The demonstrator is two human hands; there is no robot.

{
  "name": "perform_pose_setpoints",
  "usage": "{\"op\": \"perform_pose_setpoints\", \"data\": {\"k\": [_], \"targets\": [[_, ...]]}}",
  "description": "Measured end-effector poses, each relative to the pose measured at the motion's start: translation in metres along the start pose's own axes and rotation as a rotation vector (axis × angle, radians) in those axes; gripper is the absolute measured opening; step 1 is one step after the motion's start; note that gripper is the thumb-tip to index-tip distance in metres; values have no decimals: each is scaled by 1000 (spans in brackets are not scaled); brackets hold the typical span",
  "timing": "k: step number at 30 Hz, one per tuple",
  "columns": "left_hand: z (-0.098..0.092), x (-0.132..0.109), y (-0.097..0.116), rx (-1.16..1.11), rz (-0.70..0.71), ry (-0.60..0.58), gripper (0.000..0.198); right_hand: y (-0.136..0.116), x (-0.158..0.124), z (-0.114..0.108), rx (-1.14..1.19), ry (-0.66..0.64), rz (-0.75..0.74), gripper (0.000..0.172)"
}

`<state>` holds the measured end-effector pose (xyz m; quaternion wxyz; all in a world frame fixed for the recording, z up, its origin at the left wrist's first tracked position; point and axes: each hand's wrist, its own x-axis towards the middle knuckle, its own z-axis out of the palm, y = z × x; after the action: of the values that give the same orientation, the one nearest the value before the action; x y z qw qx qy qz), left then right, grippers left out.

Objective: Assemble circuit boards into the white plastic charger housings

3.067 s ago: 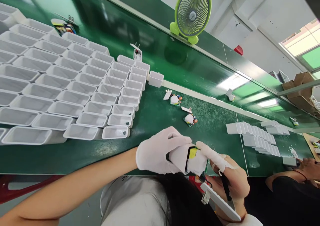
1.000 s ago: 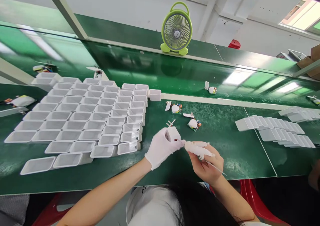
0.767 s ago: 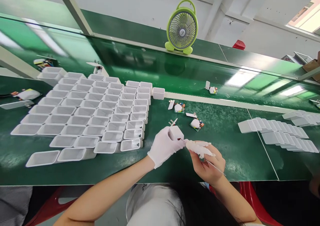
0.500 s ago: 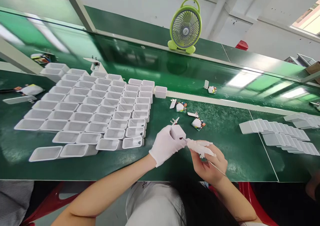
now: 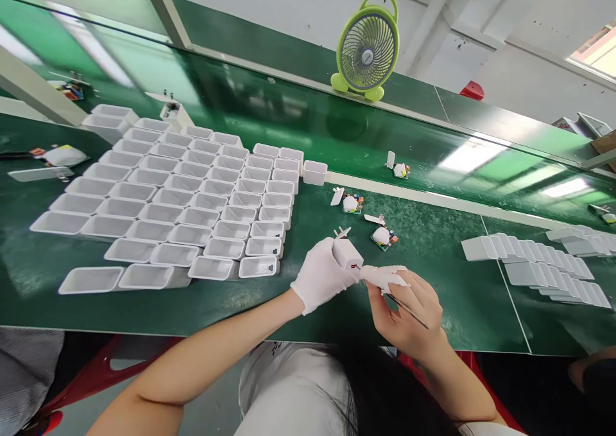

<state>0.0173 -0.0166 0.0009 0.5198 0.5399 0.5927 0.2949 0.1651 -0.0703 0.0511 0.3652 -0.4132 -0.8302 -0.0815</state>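
Note:
My left hand [image 5: 320, 275], in a white glove, grips a small white charger housing [image 5: 347, 254] with metal prongs sticking up at its far end. My right hand [image 5: 409, 307], bare but with white wrapping on two fingers, pinches a thin metal tool [image 5: 407, 306] whose tip meets the open end of the housing. Both hands hover just above the green bench [image 5: 433, 295], near its front edge.
Rows of empty white housings [image 5: 183, 198] cover the bench to the left. Two small circuit boards with prong pieces [image 5: 382, 234] lie just beyond my hands. More white shells [image 5: 529, 262] are stacked at right. A green fan [image 5: 368, 44] stands behind. Another person's arm [image 5: 591, 372] shows at bottom right.
Earlier I was pushing a circuit board into the housing, close to my body. Since then the housing has stayed in my left hand while the tool works at its open end; the view shifted slightly.

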Motion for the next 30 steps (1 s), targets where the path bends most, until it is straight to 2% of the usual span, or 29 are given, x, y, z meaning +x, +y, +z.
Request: {"op": "perform_pose_setpoints", "data": {"k": [5, 8, 11, 13, 15, 16, 18, 20, 22, 24, 25, 27, 28, 30], "targets": [[2, -1, -3, -68, 21, -41, 36, -1, 3, -8, 7, -94, -45, 24], [1, -1, -1, -133, 30, -73, 37, -2, 0, -9, 54, -63, -26, 24], [-1, -3, 4, -275, -20, -105, 38, 0, -3, -15, 241, 70, 149, 30], [-4, -5, 7, -400, -66, -157, 40, 6, -4, -21, 366, 185, 310, 26], [-6, -8, 7, -472, -29, -219, 39, 17, -5, -25, 441, 260, 422, 15], [-7, -10, 6, -476, 32, -240, 39, 24, -6, -24, 472, 258, 472, 18], [-10, -13, 1, -434, 228, -258, 47, 38, -9, -17, 597, 130, 587, 25], [-12, -13, -5, -336, 468, -273, 66, 49, -12, -5, 846, -148, 669, 26], [-13, -11, -12, -211, 700, -316, 80, 54, -16, 9, 1080, -414, 670, 43], [-13, -8, -17, -111, 850, -329, 88, 54, -19, 18, 1196, -510, 639, 60], [-14, -7, -19, -86, 896, -310, 93, 52, -20, 20, 1205, -492, 643, 63], [-14, -6, -22, -103, 915, -256, 105, 45, -21, 17, 1080, -388, 656, 56], [-15, -6, -23, -139, 878, -251, 109, 41, -21, 14, 944, -318, 632, 48], [-16, -7, -23, -227, 751, -318, 109, 33, -22, 9, 587, -169, 496, 31]]}}
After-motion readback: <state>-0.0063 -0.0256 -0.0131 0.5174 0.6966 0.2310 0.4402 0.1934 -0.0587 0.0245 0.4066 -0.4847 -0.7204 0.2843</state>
